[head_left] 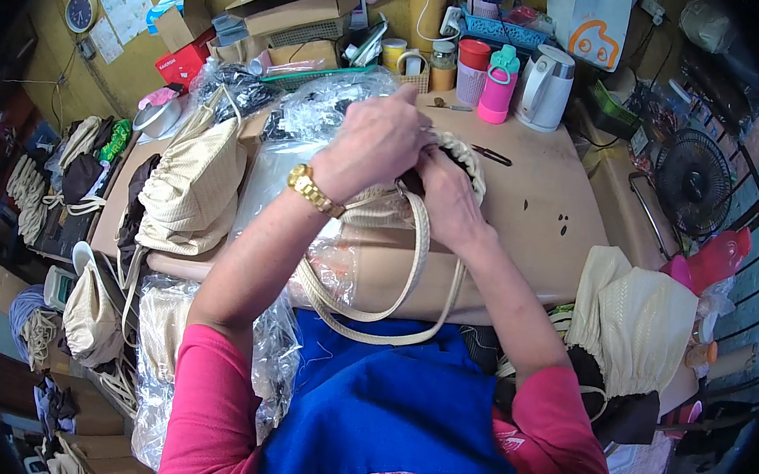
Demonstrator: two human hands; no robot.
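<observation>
A cream drawstring bag (373, 211) with a gathered rim and dark lining lies at the table's front edge. Its cream cord strap (413, 266) loops down over the edge toward my blue apron. My left hand (376, 140), with a gold watch at the wrist, is closed above the bag's mouth; its fingertips and anything in them are hidden. My right hand (454, 198) reaches into the mouth with its fingers closed at the rim, close beside the left fingers. Just beyond the bag lie dark thread snips (493, 155).
Clear plastic bags (318, 107) spread to the left, beside another cream drawstring bag (191, 191). A pink bottle (498, 84) and a white kettle (545, 88) stand at the back. More cream bags (636, 320) are piled at right, below a black fan (694, 180).
</observation>
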